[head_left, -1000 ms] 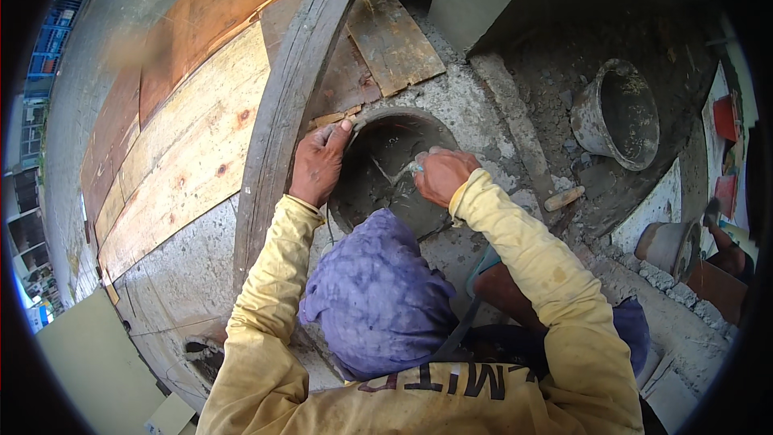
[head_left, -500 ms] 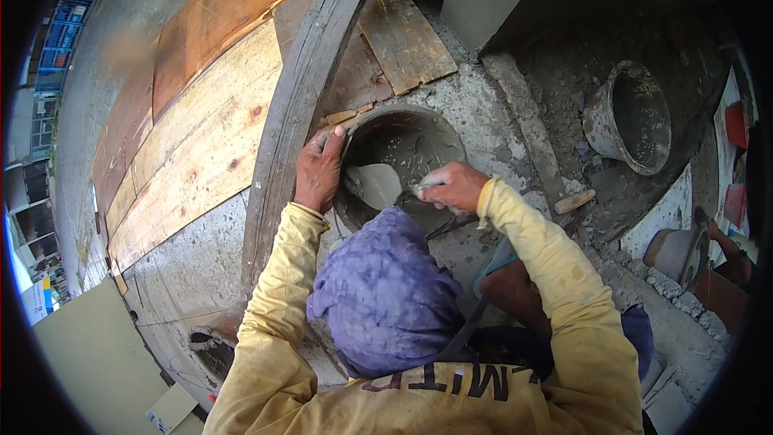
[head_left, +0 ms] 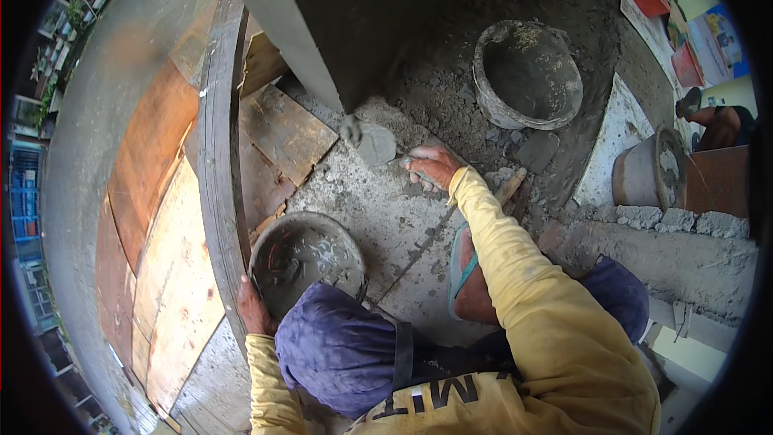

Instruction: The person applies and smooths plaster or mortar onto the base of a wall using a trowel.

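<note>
My right hand (head_left: 433,167) is closed round the handle of a trowel (head_left: 377,145). Its grey, mortar-smeared blade lies close to the lower corner of a grey wall (head_left: 318,56). A small lump of wet mortar (head_left: 352,130) sits at that corner, beside the blade. At the left, my left hand (head_left: 254,308) grips the left rim of a round dark basin (head_left: 360,254), its fingers partly hidden. Wet grey mortar (head_left: 310,262) lies inside the basin. Purple cloth over my bent knee (head_left: 342,346) covers the basin's near edge.
A long wooden beam (head_left: 219,129) runs left of the basin, with plywood sheets (head_left: 173,274) beyond it. A larger mortar-crusted tub (head_left: 527,76) stands at the far right. A wooden handle (head_left: 510,185) lies near my right wrist. Another bucket (head_left: 636,177) and a person's leg (head_left: 721,125) are farther right.
My right hand has carried the trowel out of the basin, forward to the wall's lower corner. My left hand stays at the basin rim. The view has swung right.
</note>
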### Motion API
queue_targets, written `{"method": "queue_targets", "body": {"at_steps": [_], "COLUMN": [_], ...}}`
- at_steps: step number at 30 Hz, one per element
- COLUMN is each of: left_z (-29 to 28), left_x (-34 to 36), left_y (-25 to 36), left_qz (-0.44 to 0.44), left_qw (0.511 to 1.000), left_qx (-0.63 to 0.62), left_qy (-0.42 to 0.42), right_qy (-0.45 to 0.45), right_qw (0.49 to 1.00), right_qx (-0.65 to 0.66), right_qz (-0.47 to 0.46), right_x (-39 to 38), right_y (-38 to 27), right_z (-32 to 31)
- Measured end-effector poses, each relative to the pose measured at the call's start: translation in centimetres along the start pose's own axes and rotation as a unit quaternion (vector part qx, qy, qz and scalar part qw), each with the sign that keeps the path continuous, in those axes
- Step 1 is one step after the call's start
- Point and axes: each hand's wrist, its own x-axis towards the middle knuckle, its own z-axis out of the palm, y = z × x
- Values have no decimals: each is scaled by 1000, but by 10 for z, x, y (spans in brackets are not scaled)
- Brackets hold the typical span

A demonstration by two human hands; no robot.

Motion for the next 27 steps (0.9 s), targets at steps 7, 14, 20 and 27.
{"method": "queue_targets", "body": {"at_steps": [7, 14, 20, 27], "left_z": [-31, -12, 36, 66], "left_x": [-18, -33, -51, -55], "left_y": [-50, 51, 193, 219], "left_qz": [156, -66, -126, -60], "left_qw": [883, 991, 988, 997], "left_qx": [441, 113, -67, -36], "left_qy": [-40, 32, 59, 20], "right_qy": [210, 301, 398, 489], "right_qw": [941, 871, 871, 870], "right_qx": [263, 387, 272, 2], "right_qz": [14, -39, -93, -62], "right_x": [47, 116, 171, 177], "right_y": [50, 33, 19, -2], "right_z": [25, 39, 38, 38]}}
